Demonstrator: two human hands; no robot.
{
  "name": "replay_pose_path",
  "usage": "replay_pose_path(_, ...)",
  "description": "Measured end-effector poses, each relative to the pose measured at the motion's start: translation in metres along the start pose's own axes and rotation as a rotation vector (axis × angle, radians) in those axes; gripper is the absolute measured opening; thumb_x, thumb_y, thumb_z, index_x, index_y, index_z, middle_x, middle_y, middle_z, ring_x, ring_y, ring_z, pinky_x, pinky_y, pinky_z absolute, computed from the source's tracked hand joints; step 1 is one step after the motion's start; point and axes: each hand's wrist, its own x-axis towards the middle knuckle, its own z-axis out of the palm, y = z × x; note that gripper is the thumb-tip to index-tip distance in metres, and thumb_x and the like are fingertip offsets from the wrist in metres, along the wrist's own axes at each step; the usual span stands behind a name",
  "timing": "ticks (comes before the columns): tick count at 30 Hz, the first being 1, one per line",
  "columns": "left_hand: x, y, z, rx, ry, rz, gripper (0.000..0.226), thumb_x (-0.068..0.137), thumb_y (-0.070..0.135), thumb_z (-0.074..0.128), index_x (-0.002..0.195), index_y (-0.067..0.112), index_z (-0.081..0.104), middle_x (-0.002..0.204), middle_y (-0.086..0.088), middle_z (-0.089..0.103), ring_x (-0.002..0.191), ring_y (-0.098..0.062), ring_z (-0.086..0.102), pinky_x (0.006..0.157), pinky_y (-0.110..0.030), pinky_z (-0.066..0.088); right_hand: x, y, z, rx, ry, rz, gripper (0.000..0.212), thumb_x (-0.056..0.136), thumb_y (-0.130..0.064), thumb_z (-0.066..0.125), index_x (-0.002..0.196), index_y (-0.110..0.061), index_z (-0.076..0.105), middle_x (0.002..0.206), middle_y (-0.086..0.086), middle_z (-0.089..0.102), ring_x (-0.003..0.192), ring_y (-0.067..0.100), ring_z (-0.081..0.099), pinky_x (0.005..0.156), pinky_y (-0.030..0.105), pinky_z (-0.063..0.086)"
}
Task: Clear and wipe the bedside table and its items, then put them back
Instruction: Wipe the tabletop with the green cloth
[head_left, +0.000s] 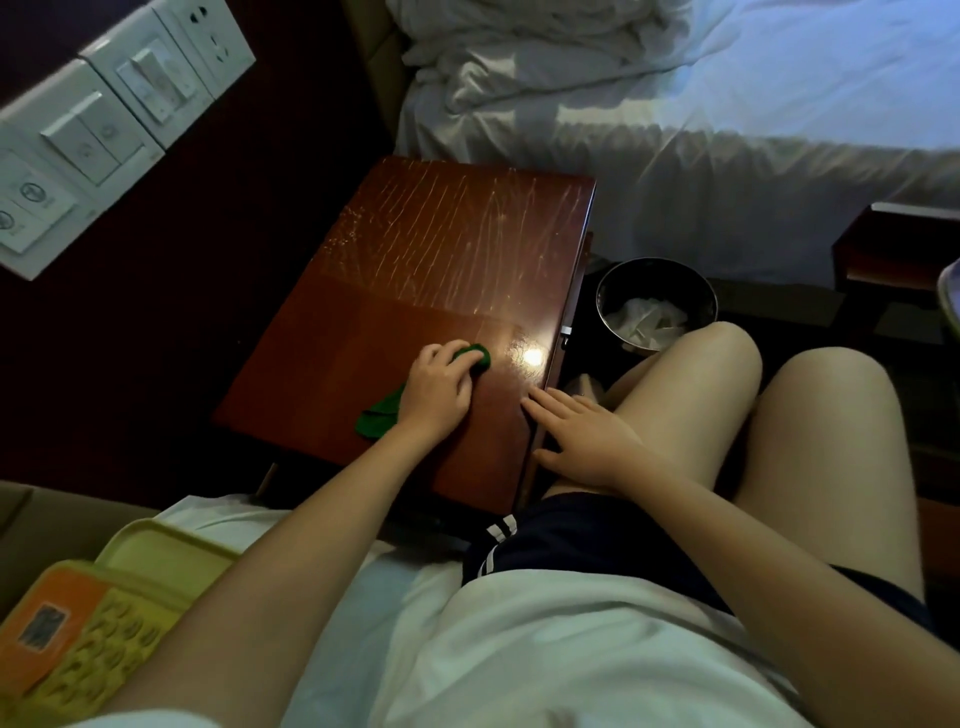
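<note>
Green cloth (378, 418) sits bunched under your left hand (434, 389), fingers curled round it, at the 6 o'clock end of the bedside table (415, 291); sweep overlapping strokes toward the streaks (467, 228) at 12 o'clock while your flat, straight-fingered right hand (582, 434) steadies the 4 o'clock edge.

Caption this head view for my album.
Left hand presses a green cloth onto the bedside table; right hand rests flat at its edge.

Dim, glare spot on tabletop (415, 291)
</note>
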Motion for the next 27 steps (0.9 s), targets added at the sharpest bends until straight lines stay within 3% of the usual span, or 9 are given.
replay_pose_path(5,0.025,0.037,0.010,-0.017,0.018,-0.194,0.036,0.097,0.013,0.041,0.129,0.016,0.056,0.137,-0.001,0.049,0.121,-0.026,0.039,0.099,-0.032,0.030,0.004,0.000,-0.002,0.040,0.010,-0.026,0.069,0.097,-0.040,0.040,0.151,-0.018,0.004,0.159,0.001,-0.001,0.145,0.013,0.001,0.116,0.028,0.002)
replay_pose_path(8,0.022,0.037,0.008,-0.019,-0.012,-0.131,0.036,0.097,0.014,0.041,0.129,0.017,0.056,0.138,-0.001,0.049,0.121,-0.026,0.039,0.099,-0.032,0.030,0.008,-0.004,-0.003,0.027,0.003,-0.034,0.072,0.097,-0.044,0.039,0.151,-0.015,0.003,0.158,0.004,-0.002,0.145,0.016,0.000,0.116,0.028,0.003)
replay_pose_path(12,-0.011,0.016,0.000,-0.013,-0.085,0.084,0.035,0.094,0.013,0.048,0.126,0.018,0.059,0.133,-0.003,0.053,0.117,-0.028,0.045,0.097,-0.038,0.037,0.015,-0.004,-0.005,0.024,-0.049,-0.026,0.074,0.096,-0.049,0.037,0.151,-0.017,-0.001,0.158,0.003,-0.007,0.145,0.017,-0.006,0.116,0.031,0.002)
replay_pose_path(15,-0.035,-0.005,-0.009,-0.020,-0.071,0.074,0.036,0.092,0.017,0.047,0.124,0.020,0.061,0.131,-0.002,0.056,0.115,-0.027,0.047,0.096,-0.037,0.037,0.019,-0.006,-0.005,0.001,-0.055,0.004,0.072,0.096,-0.052,0.035,0.151,-0.021,-0.001,0.158,0.001,-0.007,0.145,0.019,-0.007,0.118,0.037,0.001)
replay_pose_path(21,-0.032,-0.021,-0.014,0.016,0.002,-0.131,0.033,0.095,0.015,0.047,0.126,0.020,0.060,0.132,-0.001,0.054,0.120,-0.023,0.045,0.098,-0.036,0.036,0.029,-0.005,-0.007,-0.023,-0.019,0.024,0.068,0.098,-0.044,0.035,0.151,-0.020,0.000,0.159,0.001,-0.004,0.145,0.022,-0.003,0.117,0.040,0.006)
replay_pose_path(27,-0.005,-0.015,-0.008,0.089,0.129,-0.440,0.035,0.098,0.018,0.041,0.129,0.018,0.056,0.137,-0.001,0.050,0.125,-0.022,0.039,0.101,-0.034,0.032,0.041,0.009,-0.015,-0.091,-0.094,-0.063,0.069,0.098,-0.048,0.031,0.150,-0.022,-0.007,0.158,0.000,-0.010,0.145,0.017,-0.009,0.118,0.038,-0.002)
